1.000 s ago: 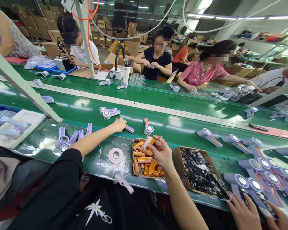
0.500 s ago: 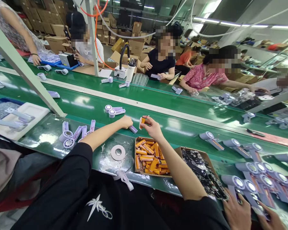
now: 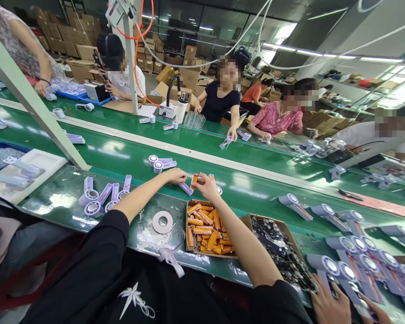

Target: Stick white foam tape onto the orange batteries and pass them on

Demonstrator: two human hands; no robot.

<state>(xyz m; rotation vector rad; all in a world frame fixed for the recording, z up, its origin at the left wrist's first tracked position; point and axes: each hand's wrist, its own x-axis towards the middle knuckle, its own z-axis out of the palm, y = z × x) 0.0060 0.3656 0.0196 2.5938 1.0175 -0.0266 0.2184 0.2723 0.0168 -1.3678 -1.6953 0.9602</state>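
My left hand (image 3: 177,176) is closed around a lavender fan housing, whose open handle (image 3: 185,188) sticks out to the right below my fingers. Pinched in my right hand (image 3: 207,188) is an orange-wrapped battery (image 3: 195,181), held upright just beside the end of that handle. Under my right forearm stands a cardboard box of orange batteries (image 3: 205,229). Two more fan housings (image 3: 158,166) lie together on the green belt behind my left hand. Another round fan head (image 3: 219,189) shows partly behind my right hand.
A roll of white tape (image 3: 162,222) lies on the bench near me. Several fan housings (image 3: 92,208) sit at left. To the right are a box of black wired parts (image 3: 276,238), a co-worker's hands (image 3: 334,299) and many fans (image 3: 367,256). A slanted post (image 3: 37,99) rises at left.
My right hand has brought the battery left, closer to the handle in my left hand. A co-worker across the belt has reached out to a fan. The view has shifted slightly.
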